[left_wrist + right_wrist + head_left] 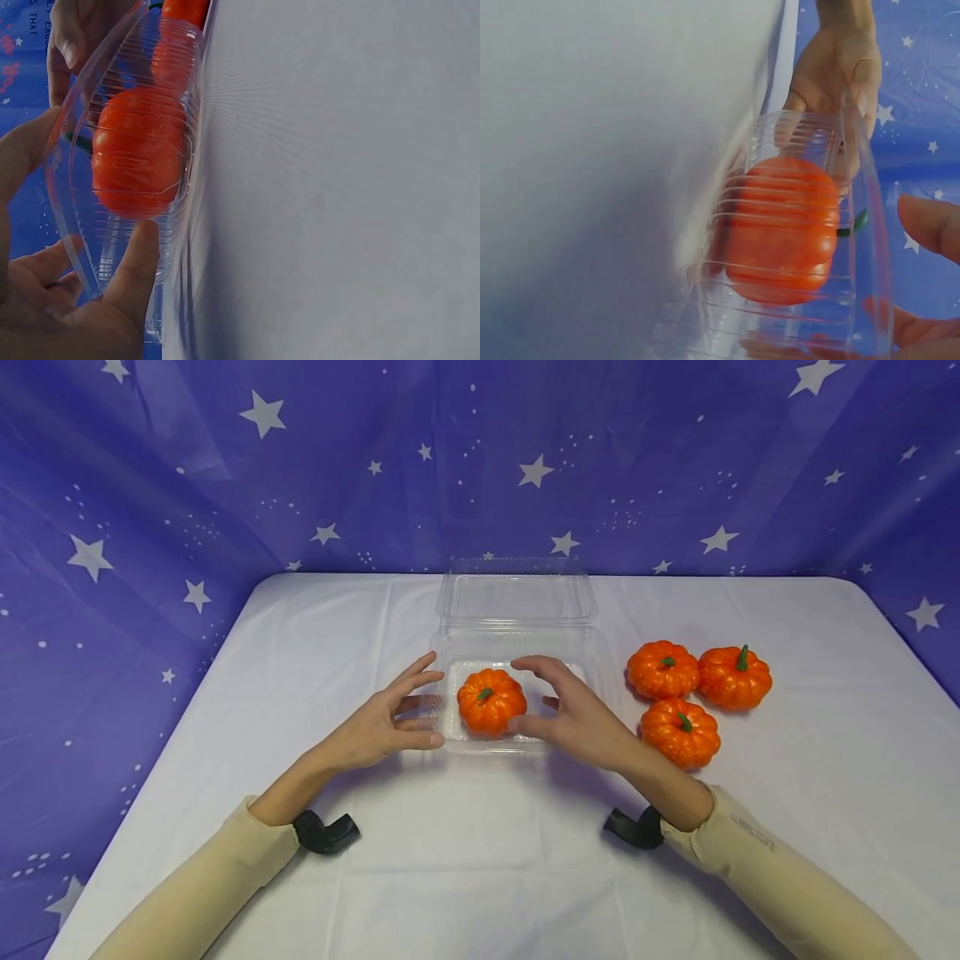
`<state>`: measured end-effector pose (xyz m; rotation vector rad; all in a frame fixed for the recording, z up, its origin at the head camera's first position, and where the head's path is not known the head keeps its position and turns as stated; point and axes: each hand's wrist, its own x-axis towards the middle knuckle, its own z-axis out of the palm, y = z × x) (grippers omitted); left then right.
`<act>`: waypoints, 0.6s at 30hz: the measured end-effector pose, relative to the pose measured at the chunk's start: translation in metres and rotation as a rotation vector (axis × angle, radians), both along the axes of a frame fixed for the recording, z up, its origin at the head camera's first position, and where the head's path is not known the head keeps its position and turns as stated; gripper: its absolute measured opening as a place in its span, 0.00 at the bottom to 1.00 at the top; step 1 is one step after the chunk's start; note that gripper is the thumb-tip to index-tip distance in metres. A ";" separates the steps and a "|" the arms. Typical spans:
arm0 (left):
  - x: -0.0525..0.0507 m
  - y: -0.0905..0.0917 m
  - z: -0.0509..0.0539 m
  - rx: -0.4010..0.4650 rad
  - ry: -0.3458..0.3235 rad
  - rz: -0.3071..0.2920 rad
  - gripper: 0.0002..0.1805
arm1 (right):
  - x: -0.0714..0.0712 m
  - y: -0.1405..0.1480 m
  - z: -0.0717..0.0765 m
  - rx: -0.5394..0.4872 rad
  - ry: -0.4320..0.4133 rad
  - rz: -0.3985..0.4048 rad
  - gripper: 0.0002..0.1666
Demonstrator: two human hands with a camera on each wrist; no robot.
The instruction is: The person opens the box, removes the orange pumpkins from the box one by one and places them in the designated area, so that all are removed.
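An orange toy pumpkin (491, 703) with a green stem sits in the base of a clear plastic clamshell box (480, 747), whose lid (517, 597) lies opened back. At the box's left wall is my left hand (367, 727), fingers spread; in the left wrist view one finger (135, 262) lies along the outside of the clear wall. My right hand (581, 718) hovers over the box's right side, thumb and fingers apart. Its thumb tip overlaps the pumpkin's edge in the head view; whether they touch is unclear. In the right wrist view the pumpkin (784, 232) shows through the ribbed wall.
Right of the box, three more pumpkins cluster together: one at back left (662, 670), one at back right (735, 678) and one in front (680, 733), near my right forearm. A white cloth (480, 860) covers the table. Behind hangs a blue star-patterned curtain (480, 460).
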<state>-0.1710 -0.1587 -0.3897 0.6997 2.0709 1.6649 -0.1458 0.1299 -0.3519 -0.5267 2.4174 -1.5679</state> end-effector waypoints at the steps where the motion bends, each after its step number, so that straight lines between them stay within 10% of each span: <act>1: 0.000 0.000 0.000 -0.001 -0.001 0.002 0.44 | -0.001 0.000 0.000 0.007 -0.008 0.006 0.39; 18: -0.001 0.001 0.000 0.006 -0.005 0.003 0.45 | -0.012 -0.004 -0.008 0.027 -0.122 0.091 0.45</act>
